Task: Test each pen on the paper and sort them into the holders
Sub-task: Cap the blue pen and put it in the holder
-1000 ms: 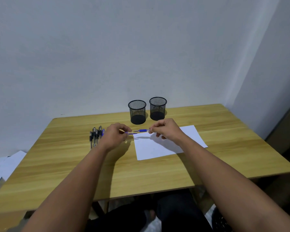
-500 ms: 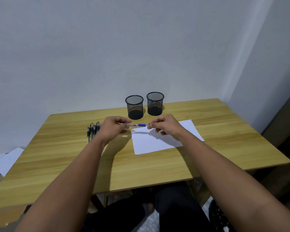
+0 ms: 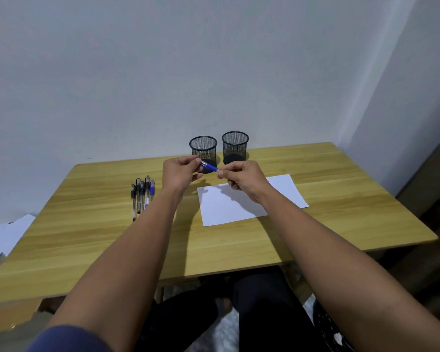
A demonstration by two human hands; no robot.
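Observation:
A blue pen is held between both hands above the table, in front of the left mesh holder. My left hand pinches its left end and my right hand pinches its right end. The right mesh holder stands beside the left one near the table's back edge. A white sheet of paper lies flat under my right hand. Several pens lie in a row on the wood to the left of my left forearm.
The wooden table stands against a white wall, with a corner wall at the right. Loose white papers lie on the floor off the table's left edge. My legs show under the front edge.
Both hands have lifted the blue pen up and away from the paper toward the holders. The pen now tilts, its left end higher.

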